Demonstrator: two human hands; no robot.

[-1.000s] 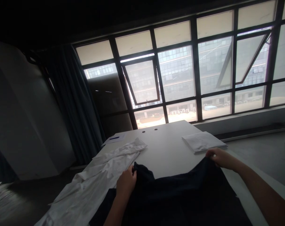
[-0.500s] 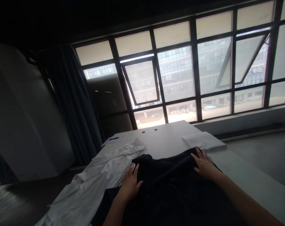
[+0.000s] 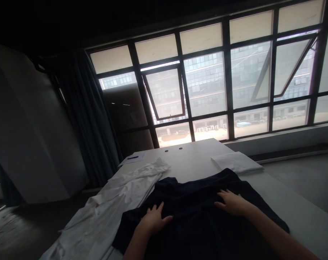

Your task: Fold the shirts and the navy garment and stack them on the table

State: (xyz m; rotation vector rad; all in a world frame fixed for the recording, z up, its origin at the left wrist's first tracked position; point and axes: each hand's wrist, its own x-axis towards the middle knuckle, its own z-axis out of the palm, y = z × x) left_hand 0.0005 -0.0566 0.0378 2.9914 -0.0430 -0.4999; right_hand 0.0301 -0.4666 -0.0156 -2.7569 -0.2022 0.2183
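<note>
A dark navy garment [image 3: 196,231] lies spread over the near part of the white table [image 3: 193,155]. My left hand [image 3: 154,220] rests flat on it with the fingers apart. My right hand [image 3: 231,203] lies on the same cloth further right, also flat and holding nothing. To the left of my left hand, a crumpled white garment [image 3: 106,202] stretches along the table and hangs over its near left side. A folded white cloth [image 3: 235,161] sits beyond my right hand.
A sheet of paper [image 3: 131,158] with a blue pen lies at the table's far left corner, and two small holes mark the far end. Large windows stand beyond the table, a dark curtain hangs at left, and bare floor lies on both sides.
The dark garment has settled flat on the table and spread wider. My hands have let go of its edge, and both now press flat on it.
</note>
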